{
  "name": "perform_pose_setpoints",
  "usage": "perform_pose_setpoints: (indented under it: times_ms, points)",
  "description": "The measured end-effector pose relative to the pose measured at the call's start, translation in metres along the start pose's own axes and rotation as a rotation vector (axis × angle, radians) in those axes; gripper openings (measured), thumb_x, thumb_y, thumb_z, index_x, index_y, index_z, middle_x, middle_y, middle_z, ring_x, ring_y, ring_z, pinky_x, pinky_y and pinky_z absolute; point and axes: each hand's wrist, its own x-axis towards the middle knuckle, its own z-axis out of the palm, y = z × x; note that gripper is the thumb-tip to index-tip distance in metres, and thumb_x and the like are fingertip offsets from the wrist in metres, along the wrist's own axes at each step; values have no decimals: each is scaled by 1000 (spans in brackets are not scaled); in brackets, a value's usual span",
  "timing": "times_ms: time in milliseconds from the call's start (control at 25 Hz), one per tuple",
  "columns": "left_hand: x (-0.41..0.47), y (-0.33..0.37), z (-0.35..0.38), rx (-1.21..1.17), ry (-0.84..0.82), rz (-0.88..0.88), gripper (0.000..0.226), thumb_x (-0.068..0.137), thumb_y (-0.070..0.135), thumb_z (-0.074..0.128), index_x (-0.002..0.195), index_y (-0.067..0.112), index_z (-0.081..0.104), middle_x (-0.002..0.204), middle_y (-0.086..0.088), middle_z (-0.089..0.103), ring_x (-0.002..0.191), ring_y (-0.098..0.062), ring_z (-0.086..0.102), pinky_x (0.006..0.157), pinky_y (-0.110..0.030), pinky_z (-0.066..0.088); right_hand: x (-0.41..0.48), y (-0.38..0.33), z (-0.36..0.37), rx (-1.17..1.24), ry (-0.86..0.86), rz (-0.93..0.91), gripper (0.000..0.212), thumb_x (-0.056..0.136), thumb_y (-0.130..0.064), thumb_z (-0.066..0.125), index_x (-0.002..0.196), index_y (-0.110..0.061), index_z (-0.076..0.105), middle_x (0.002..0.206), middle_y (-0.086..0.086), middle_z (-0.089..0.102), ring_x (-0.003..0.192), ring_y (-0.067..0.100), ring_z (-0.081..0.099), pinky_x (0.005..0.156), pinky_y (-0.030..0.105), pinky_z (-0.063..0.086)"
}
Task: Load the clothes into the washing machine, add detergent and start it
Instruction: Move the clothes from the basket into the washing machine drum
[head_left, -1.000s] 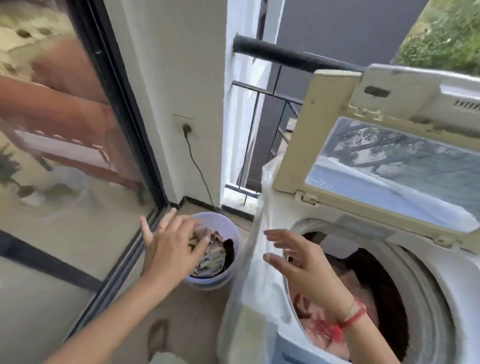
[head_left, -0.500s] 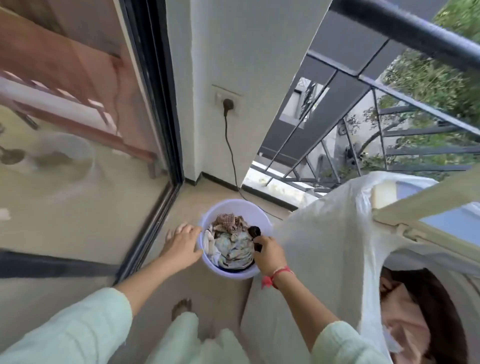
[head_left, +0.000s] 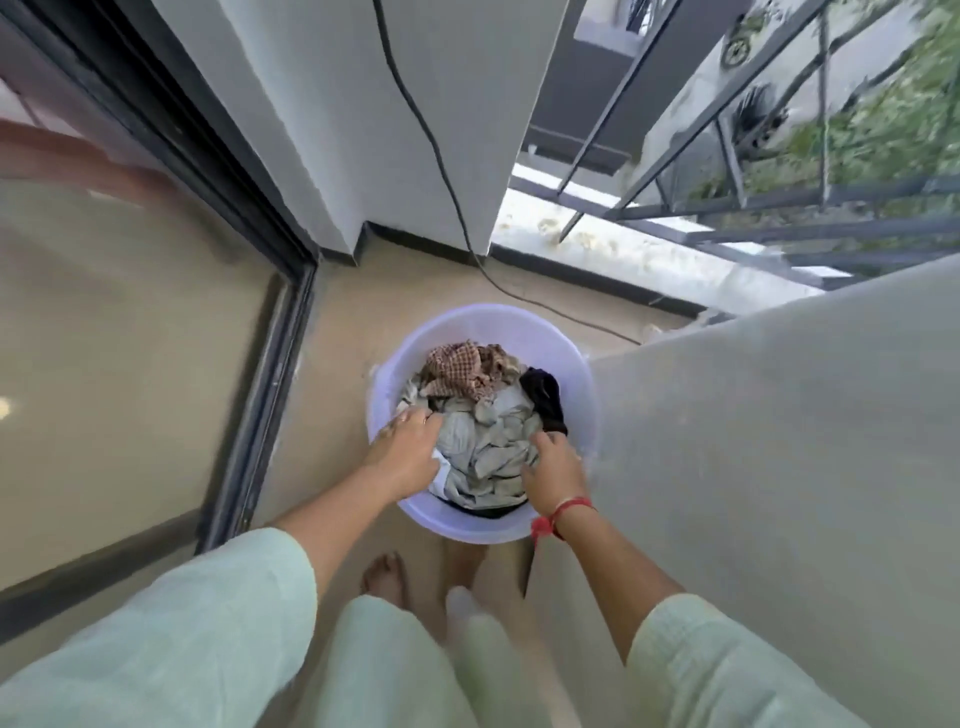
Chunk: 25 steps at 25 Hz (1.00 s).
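Right, down at floor level over the lilac tub (head_left: 519, 318), sitting on the tan floor (head_left: 337, 332) just beside the covered washing machine (head_left: 779, 467) on the right. Full of clothes (head_left: 488, 447): crumpled grey cloth across the middle, a brown checked cloth (head_left: 457, 369) at the far edge, a black garment (head_left: 545, 402) against the right wall. Both hands in. Left hand (head_left: 408, 449) at the tub's left edge, fingers close together and fairly straight, laid on the grey cloth with the tips tucked down by the wall. Right hand (head_left: 553, 470) at the near right edge, fingers curled into the grey cloth and clamped on a fold, thumb pressed alongside, red thread (head_left: 563, 512) round the wrist. Pale green sleeves (head_left: 182, 649) on both arms. Bare foot (head_left: 384, 577) on the floor just short of the tub's near edge. Black cable (head_left: 441, 166) down the white wall (head_left: 322, 104) and across the floor past the tub's far edge. Glass door (head_left: 130, 338) along the left, dark railing (head_left: 727, 156) off at the far right.
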Motion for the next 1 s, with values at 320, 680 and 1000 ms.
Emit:
perform_pose_setpoints:
  times_ms: [320, 680, 1000]
  points:
    - [170, -9, 76, 457, 153, 118, 73, 91, 11, 41, 149, 18, -3, 157, -7, 10, 140, -28, 24, 111, -44, 21, 99, 50, 81, -372, 60, 3, 90, 84, -29, 58, 149, -21, -3, 155, 22, -7, 137, 40, 20, 109, 44, 28]
    - [123, -2, 51, 219, 135, 2, 25, 92, 11, 44, 113, 10, 59, 110, -15, 53, 103, -36, 52, 80, -45, 46, 95, 58, 45, -138, 57, 44, 9, 88, -11, 50, 81, -7, 54, 90, 18, 63, 89, 34, 59, 68, 33, 40]
    - [3, 40, -53, -5, 551, 221, 18, 68, -2, 67, 84, 6, 63, 77, -11, 52, 72, -33, 54, 44, -34, 42, -11, 18, -13, 337, 428, -41, 57, 79, 3, 58, 132, -14, 47, 122, 9, 53, 114, 28, 49, 91, 34, 41]
